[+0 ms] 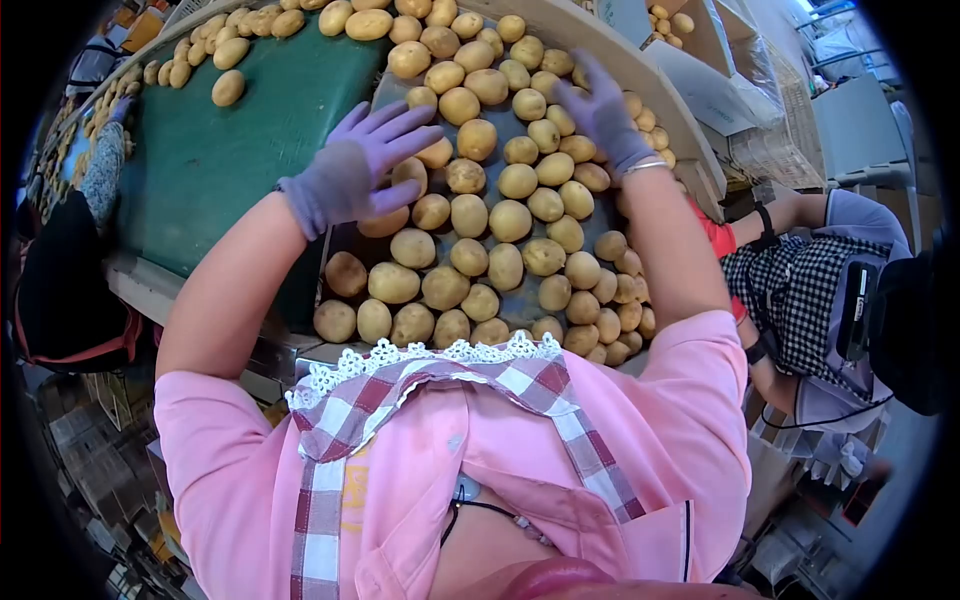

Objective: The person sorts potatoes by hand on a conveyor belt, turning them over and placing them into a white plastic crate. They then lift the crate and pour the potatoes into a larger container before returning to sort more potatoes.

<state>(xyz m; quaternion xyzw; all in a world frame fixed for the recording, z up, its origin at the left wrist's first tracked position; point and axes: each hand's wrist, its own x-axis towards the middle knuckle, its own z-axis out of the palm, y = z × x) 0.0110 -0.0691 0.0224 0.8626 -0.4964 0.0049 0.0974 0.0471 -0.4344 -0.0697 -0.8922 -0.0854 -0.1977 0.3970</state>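
Observation:
Both of my hands wear purple-grey gloves. My left hand (365,165) is spread with its palm down, over the left edge of the potatoes (470,215) and beside the green belt (240,145); nothing is held in it. Toward the upper right, my right hand (602,115) reaches over the potatoes near the raised side wall, its fingers apart and holding nothing visible. Whether its fingertips touch the potatoes cannot be made out. Many round, light brown potatoes lie loose on the grey surface between and below my hands.
More potatoes (229,88) lie on and along the belt's far side. A curved side wall (690,115) bounds the right. Beyond it are cardboard boxes (705,85) and a person in a checkered apron (790,285). Another person's patterned sleeve (105,170) is at far left.

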